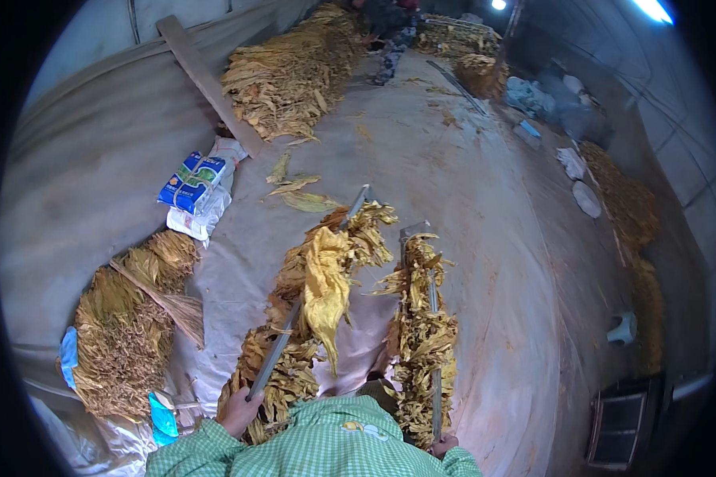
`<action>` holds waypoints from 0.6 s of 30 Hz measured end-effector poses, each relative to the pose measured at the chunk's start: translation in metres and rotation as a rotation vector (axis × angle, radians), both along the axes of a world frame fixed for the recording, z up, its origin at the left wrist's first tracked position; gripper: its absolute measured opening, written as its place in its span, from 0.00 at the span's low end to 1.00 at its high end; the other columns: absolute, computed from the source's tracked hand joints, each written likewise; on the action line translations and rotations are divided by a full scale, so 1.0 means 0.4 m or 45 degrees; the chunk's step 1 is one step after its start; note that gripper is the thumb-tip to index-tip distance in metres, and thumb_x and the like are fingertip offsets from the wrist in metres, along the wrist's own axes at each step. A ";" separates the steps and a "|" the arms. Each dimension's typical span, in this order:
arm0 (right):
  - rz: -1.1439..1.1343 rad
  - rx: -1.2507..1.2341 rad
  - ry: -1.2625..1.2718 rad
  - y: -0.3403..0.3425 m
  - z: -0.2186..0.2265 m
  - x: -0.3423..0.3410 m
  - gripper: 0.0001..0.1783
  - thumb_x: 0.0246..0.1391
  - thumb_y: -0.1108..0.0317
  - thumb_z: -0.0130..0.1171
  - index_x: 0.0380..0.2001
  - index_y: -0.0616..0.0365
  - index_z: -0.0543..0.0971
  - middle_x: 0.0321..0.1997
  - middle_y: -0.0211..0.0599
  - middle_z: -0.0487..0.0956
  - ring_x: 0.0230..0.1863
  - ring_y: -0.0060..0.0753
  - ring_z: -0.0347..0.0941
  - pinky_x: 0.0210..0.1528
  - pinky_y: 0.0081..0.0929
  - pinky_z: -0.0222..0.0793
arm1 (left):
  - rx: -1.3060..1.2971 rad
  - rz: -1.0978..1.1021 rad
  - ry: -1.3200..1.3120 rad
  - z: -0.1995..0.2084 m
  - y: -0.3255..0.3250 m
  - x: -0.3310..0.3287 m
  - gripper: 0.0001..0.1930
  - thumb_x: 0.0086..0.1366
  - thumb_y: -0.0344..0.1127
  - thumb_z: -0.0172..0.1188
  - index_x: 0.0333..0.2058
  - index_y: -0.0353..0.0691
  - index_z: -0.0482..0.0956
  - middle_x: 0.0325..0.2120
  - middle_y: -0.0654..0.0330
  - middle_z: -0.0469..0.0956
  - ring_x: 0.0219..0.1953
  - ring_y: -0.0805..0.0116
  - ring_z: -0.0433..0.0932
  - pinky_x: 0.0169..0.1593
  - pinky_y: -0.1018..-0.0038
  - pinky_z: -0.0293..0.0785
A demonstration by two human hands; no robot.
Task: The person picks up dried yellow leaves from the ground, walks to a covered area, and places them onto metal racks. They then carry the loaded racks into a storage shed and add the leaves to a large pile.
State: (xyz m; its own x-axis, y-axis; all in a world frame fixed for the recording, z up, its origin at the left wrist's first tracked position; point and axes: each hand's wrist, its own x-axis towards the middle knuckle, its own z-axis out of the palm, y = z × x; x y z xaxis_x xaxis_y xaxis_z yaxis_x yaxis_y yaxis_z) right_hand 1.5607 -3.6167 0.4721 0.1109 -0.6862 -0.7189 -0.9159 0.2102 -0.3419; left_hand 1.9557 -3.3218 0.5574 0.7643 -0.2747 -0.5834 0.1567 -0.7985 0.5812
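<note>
Two long metal bars with dried yellow-brown leaves packed along them reach away from me on either side of my body. My left hand is closed round the near end of the left metal bar. A large pale-yellow leaf lies over that bar and its brown leaves. At the near end of the right metal bar, my right hand is closed on it, the fingers partly hidden. Crumpled leaves crowd along this bar. Green checked sleeves cover both my arms.
Leaf heaps stand at left and far left, with a straw broom on the nearer one. Blue-and-white packages, a plank and a stool lie around the sheeted floor. Another person is far off.
</note>
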 end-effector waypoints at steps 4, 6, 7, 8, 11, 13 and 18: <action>0.084 -0.032 -0.006 -0.271 0.016 0.154 0.08 0.35 0.71 0.54 0.23 0.63 0.75 0.16 0.38 0.74 0.16 0.27 0.69 0.19 0.24 0.64 | -0.023 0.049 0.042 -0.029 -0.234 0.097 0.17 0.54 0.45 0.53 0.22 0.33 0.68 0.13 0.57 0.67 0.18 0.67 0.66 0.23 0.69 0.59; 0.240 -0.099 -0.032 -0.402 0.078 0.255 0.09 0.36 0.72 0.53 0.24 0.64 0.75 0.15 0.38 0.73 0.16 0.28 0.69 0.19 0.26 0.64 | -0.026 0.119 0.090 -0.107 -0.307 0.146 0.18 0.54 0.46 0.53 0.22 0.33 0.69 0.14 0.57 0.67 0.19 0.66 0.66 0.24 0.68 0.60; 0.206 -0.060 -0.064 -0.443 0.090 0.290 0.09 0.36 0.72 0.53 0.24 0.64 0.75 0.15 0.38 0.73 0.17 0.28 0.68 0.20 0.26 0.64 | 0.067 0.100 0.076 -0.133 -0.335 0.158 0.19 0.54 0.48 0.52 0.23 0.33 0.70 0.15 0.56 0.68 0.19 0.65 0.67 0.26 0.68 0.62; 0.158 -0.055 -0.107 -0.509 0.099 0.328 0.09 0.36 0.72 0.53 0.24 0.64 0.75 0.15 0.37 0.73 0.17 0.28 0.68 0.20 0.27 0.64 | 0.021 0.058 0.019 -0.120 -0.399 0.183 0.20 0.54 0.48 0.52 0.23 0.33 0.70 0.16 0.56 0.69 0.20 0.65 0.66 0.27 0.67 0.62; 0.201 -0.071 -0.080 -0.662 -0.005 0.338 0.03 0.35 0.75 0.54 0.19 0.62 0.72 0.14 0.32 0.71 0.16 0.22 0.66 0.18 0.21 0.61 | -0.037 0.149 0.080 -0.087 -0.570 0.258 0.20 0.54 0.48 0.53 0.23 0.32 0.69 0.17 0.56 0.68 0.20 0.67 0.65 0.26 0.69 0.61; 0.282 -0.043 -0.235 -0.772 -0.019 0.365 0.04 0.34 0.74 0.56 0.17 0.61 0.71 0.13 0.30 0.70 0.15 0.19 0.64 0.16 0.19 0.59 | -0.064 0.213 0.093 -0.124 -0.644 0.312 0.19 0.54 0.48 0.54 0.22 0.33 0.70 0.16 0.56 0.68 0.20 0.68 0.65 0.24 0.70 0.61; 0.184 0.010 -0.203 -0.934 -0.041 0.518 0.09 0.31 0.71 0.61 0.16 0.58 0.69 0.12 0.26 0.68 0.14 0.16 0.62 0.14 0.19 0.56 | -0.039 0.157 0.078 -0.184 -0.810 0.440 0.19 0.53 0.48 0.54 0.23 0.34 0.71 0.15 0.57 0.69 0.19 0.68 0.66 0.24 0.69 0.61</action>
State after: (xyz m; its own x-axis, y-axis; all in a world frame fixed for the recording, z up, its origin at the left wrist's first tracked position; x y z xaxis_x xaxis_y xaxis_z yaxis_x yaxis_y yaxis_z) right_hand 1.7680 -3.9902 0.4557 0.3205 -0.6495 -0.6896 -0.8711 0.0839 -0.4839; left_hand 2.1316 -3.6458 0.4836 0.7567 -0.1993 -0.6226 0.2884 -0.7530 0.5915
